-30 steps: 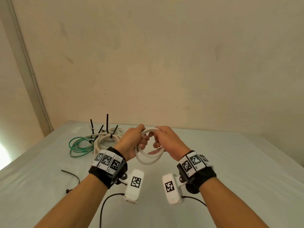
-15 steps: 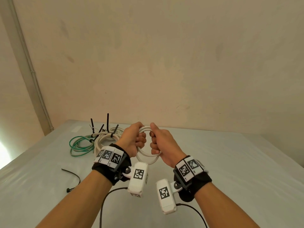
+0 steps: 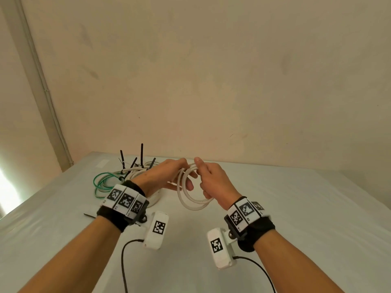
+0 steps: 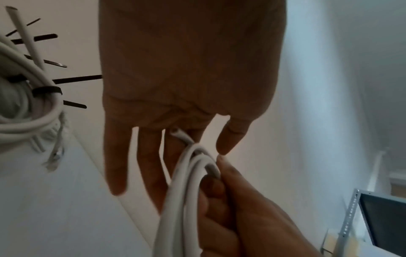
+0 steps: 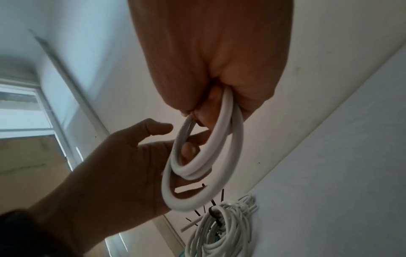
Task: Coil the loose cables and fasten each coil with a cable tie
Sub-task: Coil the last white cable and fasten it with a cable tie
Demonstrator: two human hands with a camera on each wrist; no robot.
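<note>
My right hand (image 3: 213, 182) grips the white cable coil (image 3: 191, 197) at frame centre; my left hand (image 3: 167, 178) lies open, fingers straight, against its loops.

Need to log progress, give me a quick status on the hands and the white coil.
Right hand grips white coil, held above table. Left hand open, fingers straight beside the loops. No tie on it yet; spare cable tie on table. Nothing in the way.

The head camera looks forward and down over both forearms at the counter (image 3: 296, 208) and the wall behind. Each wrist camera sits close under its palm, aimed along the fingers. All three share the white coil (image 3: 191, 199) (image 4: 186, 191) (image 5: 204, 163).
</note>
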